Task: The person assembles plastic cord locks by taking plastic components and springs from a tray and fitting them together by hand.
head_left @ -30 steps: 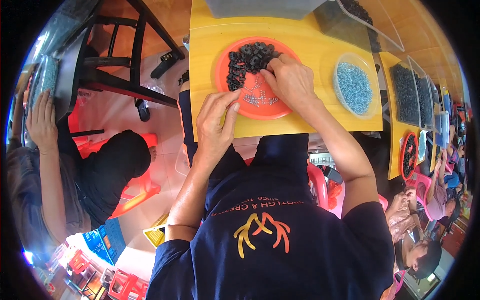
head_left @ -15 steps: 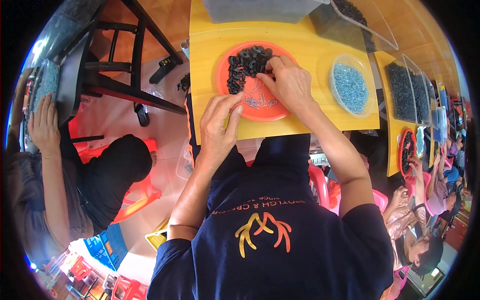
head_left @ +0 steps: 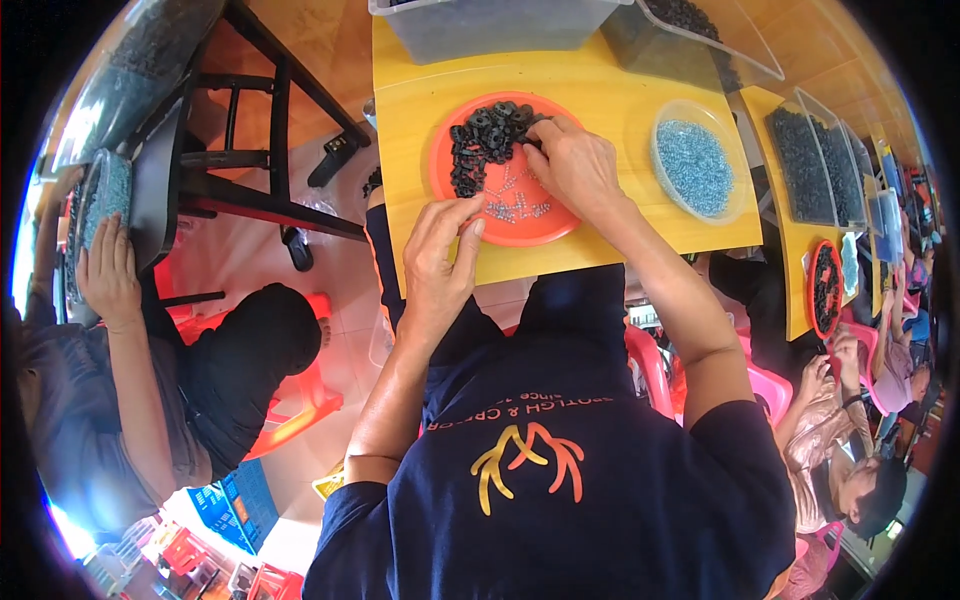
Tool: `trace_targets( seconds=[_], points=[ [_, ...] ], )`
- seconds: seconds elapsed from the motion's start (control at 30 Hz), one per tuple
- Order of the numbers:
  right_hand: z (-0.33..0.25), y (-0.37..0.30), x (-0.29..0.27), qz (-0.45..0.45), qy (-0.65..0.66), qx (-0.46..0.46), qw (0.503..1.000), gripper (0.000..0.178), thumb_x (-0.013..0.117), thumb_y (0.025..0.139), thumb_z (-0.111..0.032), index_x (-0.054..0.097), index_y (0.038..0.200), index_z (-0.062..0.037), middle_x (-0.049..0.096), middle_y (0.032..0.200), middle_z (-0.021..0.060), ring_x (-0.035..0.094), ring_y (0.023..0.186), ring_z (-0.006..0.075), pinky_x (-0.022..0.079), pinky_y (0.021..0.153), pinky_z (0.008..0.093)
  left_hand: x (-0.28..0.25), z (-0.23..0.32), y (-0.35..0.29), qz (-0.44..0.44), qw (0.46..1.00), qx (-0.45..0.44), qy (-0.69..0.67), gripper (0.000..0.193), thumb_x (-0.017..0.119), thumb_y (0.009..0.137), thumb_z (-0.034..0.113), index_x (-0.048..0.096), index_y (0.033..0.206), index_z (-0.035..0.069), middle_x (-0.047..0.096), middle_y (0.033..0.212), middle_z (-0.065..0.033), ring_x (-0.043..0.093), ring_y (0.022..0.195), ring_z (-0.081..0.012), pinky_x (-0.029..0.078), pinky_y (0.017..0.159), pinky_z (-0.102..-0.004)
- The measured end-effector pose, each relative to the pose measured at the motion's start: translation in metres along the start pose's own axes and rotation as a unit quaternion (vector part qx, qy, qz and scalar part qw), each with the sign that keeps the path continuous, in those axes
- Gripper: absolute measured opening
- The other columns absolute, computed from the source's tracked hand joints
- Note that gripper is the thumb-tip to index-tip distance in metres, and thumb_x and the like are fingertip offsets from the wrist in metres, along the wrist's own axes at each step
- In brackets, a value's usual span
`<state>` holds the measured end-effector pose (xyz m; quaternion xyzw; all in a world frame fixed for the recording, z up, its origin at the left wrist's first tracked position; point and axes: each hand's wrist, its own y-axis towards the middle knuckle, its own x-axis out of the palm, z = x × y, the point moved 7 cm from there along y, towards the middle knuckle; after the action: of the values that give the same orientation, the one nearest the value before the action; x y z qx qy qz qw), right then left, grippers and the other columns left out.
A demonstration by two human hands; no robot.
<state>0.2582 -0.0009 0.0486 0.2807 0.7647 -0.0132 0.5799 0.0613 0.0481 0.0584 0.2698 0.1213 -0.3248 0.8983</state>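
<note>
Yellow table (head_left: 620, 110); red plate (head_left: 520, 234) with black parts (head_left: 491, 135), silvery bits (head_left: 513, 209)

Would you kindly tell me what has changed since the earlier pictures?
At the right, a co-worker's hand that had reached a red tray has drawn back. The view has shifted slightly. The right hand stays at the black parts, the left hand over the near-left edge of the orange plate; whether either took or released anything is unclear. The tub of blue bits hasn't moved.
</note>
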Motion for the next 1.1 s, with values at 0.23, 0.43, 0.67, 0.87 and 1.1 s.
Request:
trace_targets(
  seconds=[0.23, 0.43, 0.67, 0.87, 1.1],
  points=[
    [0.011, -0.012, 0.007, -0.139, 0.456, 0.122, 0.871, 0.029, 0.070, 0.091, -0.024, 0.065, 0.107, -0.0001, 0.069, 0.093, 0.0062, 0.065, 0.082, 0.0140, 0.052, 0.074, 0.0297, 0.005, 0.000, 0.013, -0.002, 0.997, -0.020, -0.073, 0.024, 0.063, 0.092, 0.001, 0.066, 0.115, 0.000, 0.067, 0.099, -0.0104, 0.065, 0.088, -0.0166, 0.051, 0.077, -0.0285],
    [-0.017, -0.033, -0.014, -0.225, 0.575, 0.105, 0.780, 0.027, 0.067, 0.095, -0.020, 0.063, 0.112, 0.0005, 0.066, 0.099, 0.0018, 0.061, 0.092, 0.0082, 0.050, 0.082, 0.0257, 0.018, 0.006, 0.022, 0.010, 0.987, -0.047, -0.155, 0.027, 0.065, 0.089, -0.001, 0.065, 0.116, 0.000, 0.065, 0.095, -0.0100, 0.065, 0.082, -0.0149, 0.052, 0.072, -0.0272],
    [-0.019, -0.051, -0.011, -0.219, 0.596, 0.110, 0.764, 0.021, 0.068, 0.093, -0.014, 0.063, 0.109, -0.0002, 0.065, 0.098, 0.0007, 0.061, 0.091, 0.0068, 0.050, 0.081, 0.0232, 0.025, 0.005, 0.016, -0.029, 0.985, -0.024, -0.167, 0.019, 0.068, 0.088, 0.001, 0.065, 0.108, -0.001, 0.064, 0.093, -0.0079, 0.065, 0.081, -0.0130, 0.053, 0.072, -0.0261],
    [-0.029, -0.069, -0.024, -0.221, 0.446, 0.085, 0.863, 0.011, 0.068, 0.089, -0.007, 0.064, 0.096, 0.0012, 0.064, 0.077, 0.0016, 0.060, 0.070, 0.0062, 0.050, 0.061, 0.0277, 0.031, -0.006, -0.008, -0.120, 0.957, -0.142, -0.222, 0.016, 0.067, 0.088, 0.001, 0.061, 0.103, -0.001, 0.066, 0.089, -0.0077, 0.066, 0.082, -0.0136, 0.054, 0.072, -0.0282],
    [-0.043, -0.062, -0.029, -0.256, 0.371, -0.008, 0.893, 0.014, 0.066, 0.088, -0.008, 0.063, 0.095, 0.0031, 0.064, 0.078, 0.0127, 0.065, 0.071, 0.0186, 0.052, 0.065, 0.0326, 0.023, -0.001, -0.019, -0.152, 0.975, -0.116, -0.116, 0.019, 0.065, 0.090, 0.002, 0.060, 0.107, -0.001, 0.068, 0.090, -0.0102, 0.068, 0.082, -0.0149, 0.054, 0.073, -0.0298]
  ],
)
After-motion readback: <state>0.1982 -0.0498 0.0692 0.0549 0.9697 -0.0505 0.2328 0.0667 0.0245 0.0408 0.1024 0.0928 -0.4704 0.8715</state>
